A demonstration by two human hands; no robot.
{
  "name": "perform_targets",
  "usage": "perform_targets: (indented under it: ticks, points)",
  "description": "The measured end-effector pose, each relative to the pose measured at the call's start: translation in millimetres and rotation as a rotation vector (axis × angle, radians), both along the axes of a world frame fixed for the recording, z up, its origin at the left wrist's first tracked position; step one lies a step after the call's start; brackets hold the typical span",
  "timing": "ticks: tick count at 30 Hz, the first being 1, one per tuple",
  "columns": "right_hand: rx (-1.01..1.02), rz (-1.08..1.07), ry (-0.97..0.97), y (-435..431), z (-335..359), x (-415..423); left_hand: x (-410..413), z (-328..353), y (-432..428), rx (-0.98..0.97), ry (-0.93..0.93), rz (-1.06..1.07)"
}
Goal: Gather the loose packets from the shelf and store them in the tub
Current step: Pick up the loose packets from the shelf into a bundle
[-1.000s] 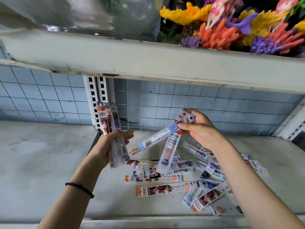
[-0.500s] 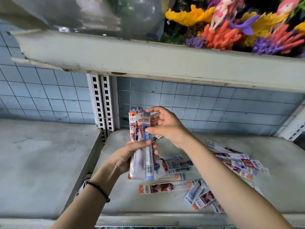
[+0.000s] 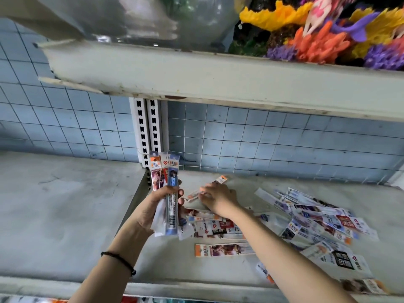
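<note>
Bundle (image 3: 166, 171) was gripped upright in left hand (image 3: 153, 206), fingers wrapped round. Far-left loose packet (image 3: 221, 179) was pinched by right hand (image 3: 218, 199); best stacked ends flush.

Toward 9 o'clock the shelf (image 3: 65, 215) is free. Toward 4 o'clock loose packets (image 3: 317, 219) lie spread. The upper shelf (image 3: 218, 77) closes the room at 12 o'clock.
</note>
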State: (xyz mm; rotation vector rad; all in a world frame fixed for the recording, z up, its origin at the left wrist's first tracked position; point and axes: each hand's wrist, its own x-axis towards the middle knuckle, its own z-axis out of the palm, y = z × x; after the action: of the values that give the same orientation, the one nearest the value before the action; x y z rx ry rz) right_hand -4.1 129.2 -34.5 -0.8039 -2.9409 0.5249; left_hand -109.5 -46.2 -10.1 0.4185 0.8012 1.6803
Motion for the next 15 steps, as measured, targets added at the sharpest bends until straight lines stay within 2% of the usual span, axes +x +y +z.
perform_targets:
  ticks: [2,5,9,12,15]
  points:
    - [-0.042,-0.050,0.044,3.7,-0.6,-0.1,-1.4,1.0,-2.1,-0.016,0.044,0.017]
    - [-0.223,-0.199,0.157,16.5,0.9,8.0,-6.0,-2.0,-4.2,-0.021,0.052,0.050]
    - [-0.226,-0.331,0.282,31.3,-0.4,20.1,-8.2,-5.6,-4.9,0.007,0.026,0.045]
    - [-0.131,-0.436,0.209,34.8,2.0,23.2,-9.3,-7.4,-2.6,-0.004,0.039,0.036]
    - [-0.256,-0.506,0.146,35.5,5.2,24.6,-6.9,-6.7,1.8,-0.011,0.064,0.045]
